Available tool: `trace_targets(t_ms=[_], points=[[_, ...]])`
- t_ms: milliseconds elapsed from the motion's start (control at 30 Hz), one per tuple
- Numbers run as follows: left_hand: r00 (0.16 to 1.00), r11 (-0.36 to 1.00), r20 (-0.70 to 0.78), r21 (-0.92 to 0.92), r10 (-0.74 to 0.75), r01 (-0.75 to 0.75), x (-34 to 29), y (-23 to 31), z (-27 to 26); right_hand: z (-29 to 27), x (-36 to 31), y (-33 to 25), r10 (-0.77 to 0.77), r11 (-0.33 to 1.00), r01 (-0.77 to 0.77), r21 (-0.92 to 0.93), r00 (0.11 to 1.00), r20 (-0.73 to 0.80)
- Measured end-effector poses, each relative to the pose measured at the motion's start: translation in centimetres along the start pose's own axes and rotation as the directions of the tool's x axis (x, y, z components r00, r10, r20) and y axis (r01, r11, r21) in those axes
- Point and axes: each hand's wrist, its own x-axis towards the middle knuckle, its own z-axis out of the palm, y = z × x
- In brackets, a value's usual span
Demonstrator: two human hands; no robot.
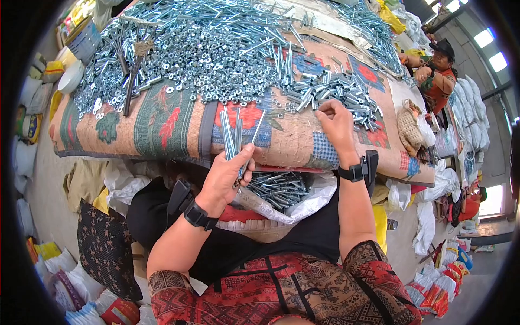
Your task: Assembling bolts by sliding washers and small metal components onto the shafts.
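Observation:
My left hand [227,173] is closed round a bunch of long, thin metal bolts [231,132], which fan upward past the table's front edge. One bolt [259,125] leans to the right, apart from the others. At the near edge of a pile of short metal sleeves [346,97], my right hand [337,122] has its thumb and fingers pinched together; whatever is between the fingertips is too small to make out. Below my hands, an open white sack [319,199] on my lap holds many dark metal bolts [279,188].
A patterned cloth [162,119] covers the table. Heaped on it are hex nuts [216,70], washers [170,90] and long bolts [227,19]. A dark metal tool [131,86] stands among the nuts. Across the table at right sits another person [437,81]; filled sacks surround us.

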Motion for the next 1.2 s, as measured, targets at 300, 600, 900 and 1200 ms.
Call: trace_targets(t_ms=[300,600,900,1200], points=[[1.0,0.998,-0.004,-0.061,-0.007,0.006,0.1,-0.2,-0.3,4.1,-0.3,-3.0,-0.335,0.84,0.354,-0.411,0.935,0.119],[0.999,0.999,0.017,-0.02,-0.029,0.03,0.0,0.0,-0.2,3.1,-0.4,-2.5,-0.212,0.961,0.194,0.197,0.974,0.075],[0.999,0.999,0.041,0.018,-0.031,0.03,0.0,-0.3,-0.1,2.6,-3.4,-5.8,-0.065,0.579,-0.304,0.757,0.908,0.414],[0.997,1.0,0.069,-0.02,-0.017,0.019,-0.1,0.2,-0.2,3.7,-4.3,-7.4,-0.034,0.596,-0.162,0.787,0.973,0.227]])
